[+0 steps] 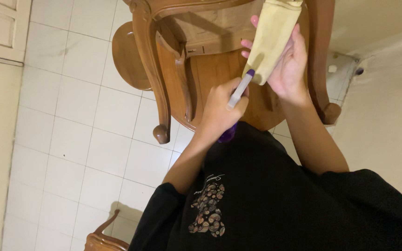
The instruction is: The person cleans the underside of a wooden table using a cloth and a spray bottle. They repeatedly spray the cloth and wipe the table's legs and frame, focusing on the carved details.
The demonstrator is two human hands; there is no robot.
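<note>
My left hand (219, 109) is closed around a slim white tool with purple ends (239, 90). The tool's purple tip touches the lower corner of a beige fabric pouch (273, 37). My right hand (291, 65) grips that pouch from behind, with the fingertips showing on its left edge and the thumb on its right. Both hands are held close together above a carved wooden chair (164, 69). The pouch's top runs out of the frame.
The chair's curved legs (160, 116) stand on a white tiled floor (84, 139). A cream panelled door (1, 28) is at the far left and a pale wall (387, 121) at the right. Another carved wooden piece (102, 238) pokes in at the bottom left. My black shirt (275, 200) fills the bottom.
</note>
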